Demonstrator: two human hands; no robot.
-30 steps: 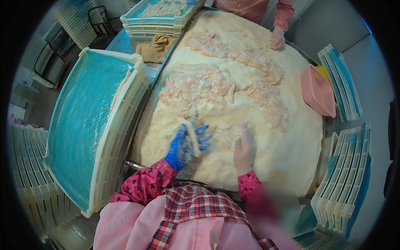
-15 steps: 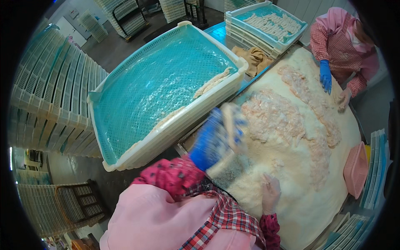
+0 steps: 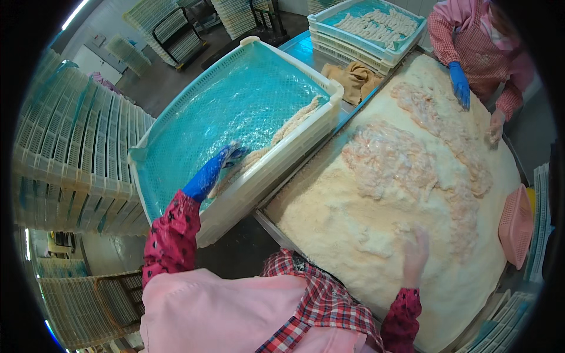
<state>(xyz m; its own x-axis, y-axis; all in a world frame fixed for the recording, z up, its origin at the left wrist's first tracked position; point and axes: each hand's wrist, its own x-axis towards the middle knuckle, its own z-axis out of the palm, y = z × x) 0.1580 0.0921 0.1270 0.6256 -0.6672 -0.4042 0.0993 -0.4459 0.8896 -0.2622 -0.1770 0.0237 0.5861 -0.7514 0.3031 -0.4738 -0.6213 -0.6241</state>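
My left hand (image 3: 219, 166), in a blue glove dusted with crumbs, is low over the near side of a white tray lined with turquoise mesh (image 3: 194, 117). Its fingers stretch out just above a crumb-coated strip (image 3: 254, 157), which lies along the tray's near wall. Whether the fingertips touch it is hard to tell. In a thin clear glove, my right hand (image 3: 416, 247) rests on a broad bed of pale crumbs (image 3: 329, 206), slightly blurred, fingers extended. Beyond it on the crumbs lies a heap of raw, pinkish meat pieces (image 3: 388, 159).
A co-worker (image 3: 479, 53) stands at the far right, a blue-gloved hand over the crumbs. Stacked trays (image 3: 371, 26) with coated strips stand at the back, near a brown cloth (image 3: 353, 81). Tall tray stacks (image 3: 76, 135) rise at left. A pink basket (image 3: 515, 226) sits at right.
My left hand has moved left from the crumb bed to the tray, and the strip it carried now lies there. My right hand has shifted right and farther forward across the crumbs.
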